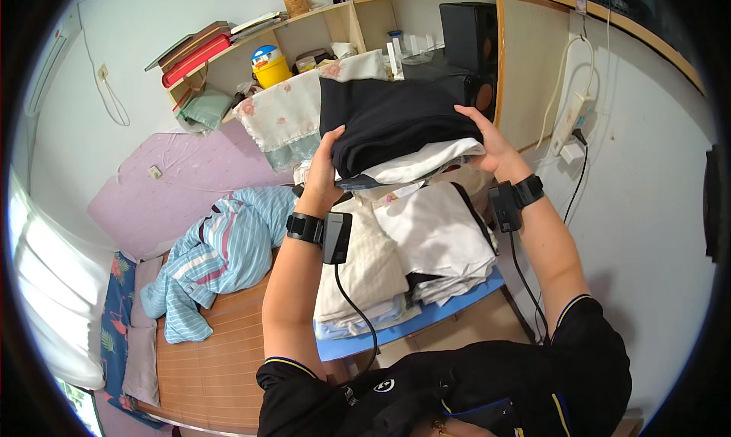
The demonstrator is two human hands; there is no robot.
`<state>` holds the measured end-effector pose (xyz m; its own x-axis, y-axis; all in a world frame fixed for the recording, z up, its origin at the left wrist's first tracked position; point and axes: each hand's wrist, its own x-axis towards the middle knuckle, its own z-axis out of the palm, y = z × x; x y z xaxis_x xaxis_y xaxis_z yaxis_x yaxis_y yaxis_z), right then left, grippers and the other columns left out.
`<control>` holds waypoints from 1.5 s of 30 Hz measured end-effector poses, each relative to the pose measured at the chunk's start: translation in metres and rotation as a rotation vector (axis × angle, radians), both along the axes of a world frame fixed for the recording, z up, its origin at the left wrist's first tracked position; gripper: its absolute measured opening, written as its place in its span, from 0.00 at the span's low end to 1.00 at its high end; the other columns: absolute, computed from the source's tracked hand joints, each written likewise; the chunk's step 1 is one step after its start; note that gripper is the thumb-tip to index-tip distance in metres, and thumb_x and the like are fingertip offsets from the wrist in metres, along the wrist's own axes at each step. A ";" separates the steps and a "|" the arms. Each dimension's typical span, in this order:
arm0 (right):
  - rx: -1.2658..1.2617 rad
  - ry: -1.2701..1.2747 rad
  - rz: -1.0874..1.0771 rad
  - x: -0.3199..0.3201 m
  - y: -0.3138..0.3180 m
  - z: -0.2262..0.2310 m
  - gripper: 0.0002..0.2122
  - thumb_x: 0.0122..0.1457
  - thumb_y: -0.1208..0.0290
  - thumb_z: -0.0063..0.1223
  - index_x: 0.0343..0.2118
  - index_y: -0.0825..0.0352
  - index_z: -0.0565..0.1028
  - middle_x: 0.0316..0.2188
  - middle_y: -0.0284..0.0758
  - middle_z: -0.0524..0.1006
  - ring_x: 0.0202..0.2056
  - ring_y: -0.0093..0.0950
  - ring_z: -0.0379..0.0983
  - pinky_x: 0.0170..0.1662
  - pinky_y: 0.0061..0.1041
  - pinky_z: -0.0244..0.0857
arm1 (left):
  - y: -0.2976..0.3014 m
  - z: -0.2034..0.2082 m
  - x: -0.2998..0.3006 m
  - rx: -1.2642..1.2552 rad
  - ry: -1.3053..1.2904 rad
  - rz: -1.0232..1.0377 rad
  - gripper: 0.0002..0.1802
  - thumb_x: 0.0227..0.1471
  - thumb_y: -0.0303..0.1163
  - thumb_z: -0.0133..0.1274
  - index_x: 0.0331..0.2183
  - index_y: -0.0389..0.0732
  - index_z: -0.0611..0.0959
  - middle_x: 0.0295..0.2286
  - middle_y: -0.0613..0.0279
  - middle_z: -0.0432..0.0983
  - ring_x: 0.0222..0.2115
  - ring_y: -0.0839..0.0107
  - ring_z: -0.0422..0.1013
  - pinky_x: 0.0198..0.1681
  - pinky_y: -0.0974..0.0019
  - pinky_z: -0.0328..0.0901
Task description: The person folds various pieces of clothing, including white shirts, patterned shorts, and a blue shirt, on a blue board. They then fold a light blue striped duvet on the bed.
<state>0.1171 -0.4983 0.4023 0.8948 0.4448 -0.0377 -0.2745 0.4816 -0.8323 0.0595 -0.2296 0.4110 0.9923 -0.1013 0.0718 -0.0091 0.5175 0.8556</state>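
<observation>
My left hand (324,165) and my right hand (493,143) grip the two sides of a stack of folded clothes. A black folded garment (400,121) lies on top of the stack, with a white folded garment (434,161) under it. The thumbs lie over the upper layer, and the other fingers are mostly hidden beneath. Whether the stack is lifted or rests on something below, I cannot tell. Nearer to me are a cream folded pile (358,258) and a white folded pile (442,228), side by side on a blue table (464,301).
Behind the stack stands a wooden shelf unit (501,56) with a black speaker (468,37) and a yellow container (272,69). A rumpled blue striped cloth (221,243) lies on the bed mat (221,334) at left. A power strip (572,121) hangs on the right wall.
</observation>
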 end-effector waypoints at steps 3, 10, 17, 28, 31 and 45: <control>0.048 -0.148 0.073 0.016 -0.026 -0.010 0.19 0.50 0.57 0.51 0.40 0.65 0.71 0.36 0.32 0.74 0.36 0.26 0.72 0.41 0.27 0.66 | -0.012 -0.015 0.020 0.038 -0.022 -0.042 0.22 0.47 0.46 0.47 0.39 0.40 0.76 0.37 0.62 0.74 0.36 0.69 0.71 0.41 0.66 0.66; -0.364 -0.044 -0.014 -0.025 -0.052 -0.133 0.18 0.53 0.62 0.47 0.43 0.69 0.70 0.41 0.33 0.73 0.41 0.24 0.69 0.45 0.23 0.63 | -0.046 -0.174 -0.022 0.267 0.758 -0.157 0.32 0.47 0.54 0.42 0.50 0.47 0.66 0.49 0.61 0.64 0.44 0.64 0.65 0.44 0.53 0.63; -0.419 0.181 0.053 -0.018 -0.065 -0.164 0.18 0.52 0.63 0.50 0.41 0.71 0.71 0.39 0.35 0.74 0.38 0.25 0.70 0.43 0.23 0.62 | -0.046 -0.188 -0.026 0.512 0.585 -0.168 0.35 0.51 0.53 0.38 0.46 0.29 0.64 0.33 0.49 0.72 0.24 0.63 0.72 0.21 0.64 0.71; -0.674 -0.062 -0.095 -0.035 -0.055 -0.180 0.23 0.52 0.62 0.51 0.46 0.74 0.65 0.45 0.43 0.68 0.45 0.31 0.65 0.48 0.27 0.58 | -0.036 -0.144 -0.047 1.562 0.331 -0.089 0.34 0.47 0.52 0.47 0.40 0.26 0.68 0.33 0.41 0.71 0.27 0.58 0.73 0.25 0.62 0.68; -1.348 -0.659 -0.473 -0.036 -0.057 -0.167 0.25 0.50 0.63 0.52 0.47 0.74 0.63 0.47 0.45 0.65 0.47 0.36 0.63 0.50 0.28 0.57 | -0.039 -0.131 -0.044 1.831 -0.091 0.235 0.34 0.41 0.50 0.54 0.41 0.30 0.69 0.42 0.43 0.67 0.44 0.53 0.64 0.44 0.58 0.62; -1.461 -1.213 -0.269 -0.048 -0.006 -0.189 0.35 0.45 0.42 0.48 0.51 0.63 0.63 0.55 0.45 0.54 0.57 0.42 0.46 0.52 0.57 0.41 | -0.064 -0.204 -0.001 1.721 -0.147 -0.028 0.56 0.35 0.72 0.42 0.58 0.50 0.46 0.57 0.39 0.32 0.58 0.47 0.28 0.54 0.39 0.34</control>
